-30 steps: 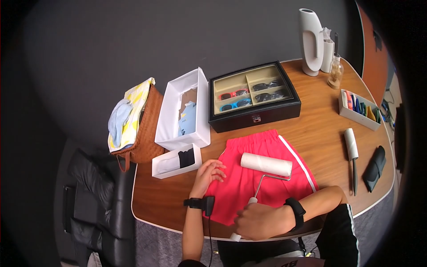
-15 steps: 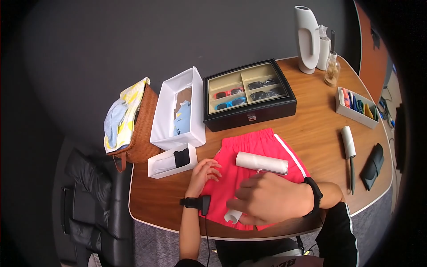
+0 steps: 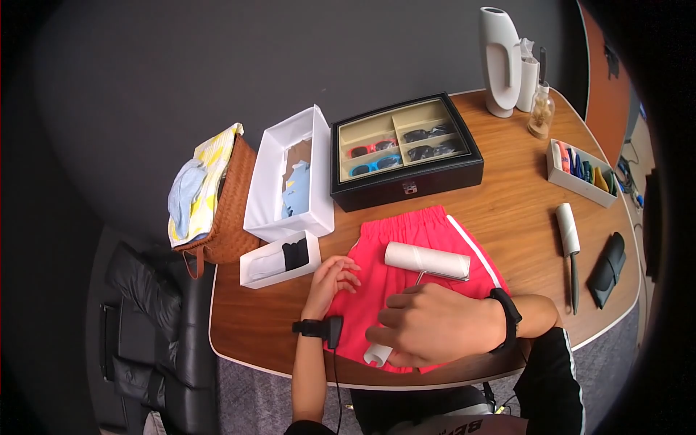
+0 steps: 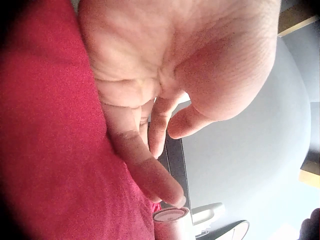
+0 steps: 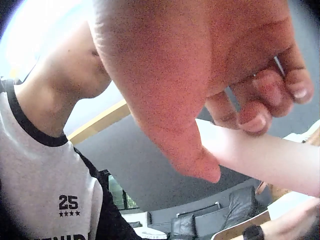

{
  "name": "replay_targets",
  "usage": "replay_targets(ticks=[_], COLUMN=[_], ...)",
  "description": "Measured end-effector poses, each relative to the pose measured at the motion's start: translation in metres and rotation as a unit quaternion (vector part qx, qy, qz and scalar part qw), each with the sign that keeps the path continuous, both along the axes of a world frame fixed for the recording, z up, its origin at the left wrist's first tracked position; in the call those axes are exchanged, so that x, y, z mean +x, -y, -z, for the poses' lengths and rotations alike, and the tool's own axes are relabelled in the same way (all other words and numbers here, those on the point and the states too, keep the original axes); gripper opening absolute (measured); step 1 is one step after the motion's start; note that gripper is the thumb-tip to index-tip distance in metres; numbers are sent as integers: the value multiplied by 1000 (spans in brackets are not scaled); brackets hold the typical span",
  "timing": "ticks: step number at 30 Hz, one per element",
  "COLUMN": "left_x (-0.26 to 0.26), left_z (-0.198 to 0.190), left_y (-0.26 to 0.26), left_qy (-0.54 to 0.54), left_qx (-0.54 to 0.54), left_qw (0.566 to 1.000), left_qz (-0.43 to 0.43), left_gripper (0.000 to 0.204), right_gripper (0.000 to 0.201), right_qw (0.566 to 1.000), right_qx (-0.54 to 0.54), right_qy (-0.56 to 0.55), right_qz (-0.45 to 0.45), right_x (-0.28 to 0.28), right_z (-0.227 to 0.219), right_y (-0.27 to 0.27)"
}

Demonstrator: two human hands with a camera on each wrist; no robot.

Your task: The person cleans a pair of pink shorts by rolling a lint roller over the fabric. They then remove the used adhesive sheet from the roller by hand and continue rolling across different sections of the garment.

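Red shorts [image 3: 362, 297] with a white side stripe lie spread on the table in the head view. Across them rests a lint roller [image 3: 428, 261] with a white paper roll. My right hand [image 3: 435, 326] holds its white handle from above, the handle's end sticking out at the left. In the right wrist view that handle [image 5: 265, 155] runs between the thumb and curled fingers. My left hand [image 3: 333, 285] rests at the shorts' left edge, fingers loosely bent and holding nothing. The left wrist view shows its fingers [image 4: 150, 170] lying against the red cloth [image 4: 55, 135].
A small white box [image 3: 281, 275], a larger white box [image 3: 319, 210], a woven basket [image 3: 235, 217] and a black sunglasses case [image 3: 406, 192] stand beyond. At the right are a second lint roller [image 3: 569, 232], a dark pouch [image 3: 607, 272] and a box of folded cloths [image 3: 573, 181].
My right hand has moved forward and up over the handle, its back now turned to the head camera and covering most of the frame wire. My left hand stays beside the shorts.
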State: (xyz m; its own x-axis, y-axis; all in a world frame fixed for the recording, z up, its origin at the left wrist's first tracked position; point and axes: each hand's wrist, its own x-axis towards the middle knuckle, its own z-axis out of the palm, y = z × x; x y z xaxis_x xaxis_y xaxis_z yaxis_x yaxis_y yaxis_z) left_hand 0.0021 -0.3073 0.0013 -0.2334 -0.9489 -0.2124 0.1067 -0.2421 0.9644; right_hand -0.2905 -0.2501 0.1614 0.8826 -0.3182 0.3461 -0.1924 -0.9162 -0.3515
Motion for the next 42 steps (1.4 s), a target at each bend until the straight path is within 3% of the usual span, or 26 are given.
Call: replay_targets(ticks=[10, 18, 22, 28, 33, 42], left_x=[-3, -2, -3, 1, 1, 1], left_z=[-3, -2, -6, 1, 1, 5], left_y=[0, 0, 0, 2, 2, 2], left_qy=[7, 3, 16, -27, -11, -17], left_qx=[1, 8, 4, 4, -1, 2], left_qw=[1000, 1000, 1000, 1000, 1000, 1000], left_qz=[-3, -4, -6, -11, -8, -22], left_gripper=[29, 28, 27, 29, 29, 28], right_gripper=[26, 16, 9, 15, 28, 28], right_qw=[1000, 989, 988, 987, 997, 994], right_qx=[0, -17, -13, -8, -22, -33], right_qy=[-20, -135, -136, -148, -74, 59], right_qz=[-16, -64, -76, -60, -10, 81], right_x=[8, 47, 49, 40, 27, 3], right_z=[12, 80, 90, 59, 36, 0], right_y=[-2, -27, -28, -16, 0, 21])
